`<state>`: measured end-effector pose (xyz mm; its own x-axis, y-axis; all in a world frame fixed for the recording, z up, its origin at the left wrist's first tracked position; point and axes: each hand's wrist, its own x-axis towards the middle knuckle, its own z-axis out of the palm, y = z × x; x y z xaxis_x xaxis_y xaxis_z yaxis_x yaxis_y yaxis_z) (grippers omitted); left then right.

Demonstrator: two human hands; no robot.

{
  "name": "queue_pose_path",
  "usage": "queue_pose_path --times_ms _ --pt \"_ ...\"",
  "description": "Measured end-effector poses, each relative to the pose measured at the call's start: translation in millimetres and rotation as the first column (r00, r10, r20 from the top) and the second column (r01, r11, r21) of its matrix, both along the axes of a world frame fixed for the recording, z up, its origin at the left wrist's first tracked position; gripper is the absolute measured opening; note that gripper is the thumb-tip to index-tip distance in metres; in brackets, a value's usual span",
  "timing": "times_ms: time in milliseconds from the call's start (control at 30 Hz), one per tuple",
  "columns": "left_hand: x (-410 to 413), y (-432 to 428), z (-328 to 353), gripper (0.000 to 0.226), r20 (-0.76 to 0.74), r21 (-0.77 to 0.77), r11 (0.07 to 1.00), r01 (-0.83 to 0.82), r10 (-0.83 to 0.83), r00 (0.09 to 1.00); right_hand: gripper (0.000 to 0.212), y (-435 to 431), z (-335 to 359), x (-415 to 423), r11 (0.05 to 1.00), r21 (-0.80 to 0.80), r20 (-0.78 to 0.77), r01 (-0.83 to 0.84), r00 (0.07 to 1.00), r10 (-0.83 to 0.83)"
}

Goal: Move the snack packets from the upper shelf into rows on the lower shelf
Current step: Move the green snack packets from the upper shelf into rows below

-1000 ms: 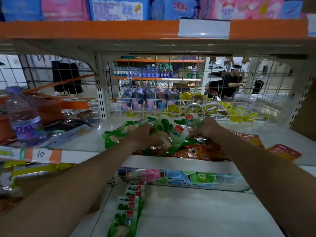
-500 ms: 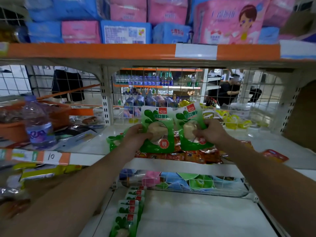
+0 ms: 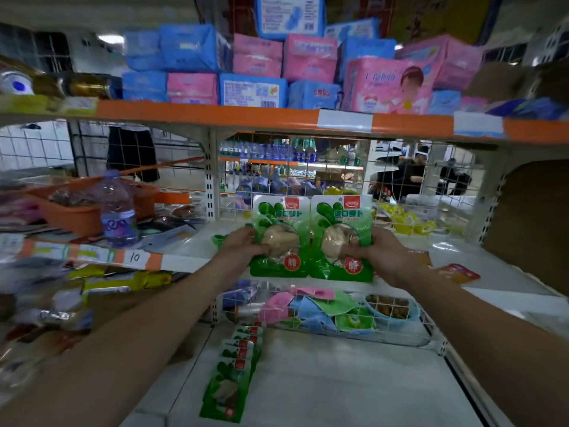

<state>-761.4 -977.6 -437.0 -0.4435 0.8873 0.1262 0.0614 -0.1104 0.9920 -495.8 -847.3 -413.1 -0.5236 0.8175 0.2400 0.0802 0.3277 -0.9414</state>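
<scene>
Shop shelving fills the view. Left grip (image 3: 243, 246) is closed on one green packet (image 3: 281, 235) at its left edge, and right grip (image 3: 380, 254) is closed on a second packet (image 3: 340, 238) at its right edge. Both packets are upright, side by side, in front of the upper shelf (image 3: 462, 260). Judged step: carrying the pair down. Next they need lowering onto the lower shelf (image 3: 354, 380) and laying flat beside the row (image 3: 237, 365) at its left.

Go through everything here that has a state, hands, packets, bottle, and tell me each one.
Left hand, gripping the left packet.
Right hand, gripping the right packet.
Left packet, upright, held in the air.
Right packet, upright, held beside it.
Packet row, lying overlapped on the lower shelf.
Water bottle, standing upright.
</scene>
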Motion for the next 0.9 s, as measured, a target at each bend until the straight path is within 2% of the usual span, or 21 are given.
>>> queue_pose_path --times_ms 67,167,367,533,733,800,900 --pt "10.1 -18.4 0.1 0.031 0.004 0.009 1.0 0.026 -0.026 1.0 0.04 -15.3 -6.7 7.3 0.999 -0.022 0.026 -0.029 0.999 0.029" --pt "23.1 -41.3 -9.0 0.026 0.051 0.016 0.999 0.048 -0.049 0.998 0.039 -36.9 -21.7 15.6 0.999 -0.018 0.052 -0.027 0.998 0.027" --pt "24.9 -72.2 -63.7 0.031 0.103 -0.065 0.996 0.066 -0.059 0.993 0.039 -63.6 -75.1 28.4 0.992 -0.101 0.046 -0.075 0.996 0.08" --pt "18.8 -84.9 -110.9 0.027 0.028 -0.191 0.976 0.102 -0.099 0.995 0.037 -67.9 -122.1 28.8 0.983 -0.151 0.134 -0.102 0.983 0.122" --pt "9.9 -67.0 -158.8 0.026 0.032 -0.253 0.963 0.089 -0.083 0.996 0.031 -53.5 -169.3 14.7 0.977 -0.201 0.191 -0.076 0.975 0.116" --pt "3.9 -56.3 -175.2 0.026 0.008 -0.287 0.954 0.086 -0.087 0.996 0.03 -43.1 -186.8 8.9 0.973 -0.218 0.19 -0.081 0.974 0.124" --pt "-7.2 -36.1 -200.9 0.026 0.048 -0.315 0.94 0.129 -0.12 0.992 0.028 -19.0 -217.1 -4.3 0.967 -0.251 0.172 -0.05 0.981 0.095"
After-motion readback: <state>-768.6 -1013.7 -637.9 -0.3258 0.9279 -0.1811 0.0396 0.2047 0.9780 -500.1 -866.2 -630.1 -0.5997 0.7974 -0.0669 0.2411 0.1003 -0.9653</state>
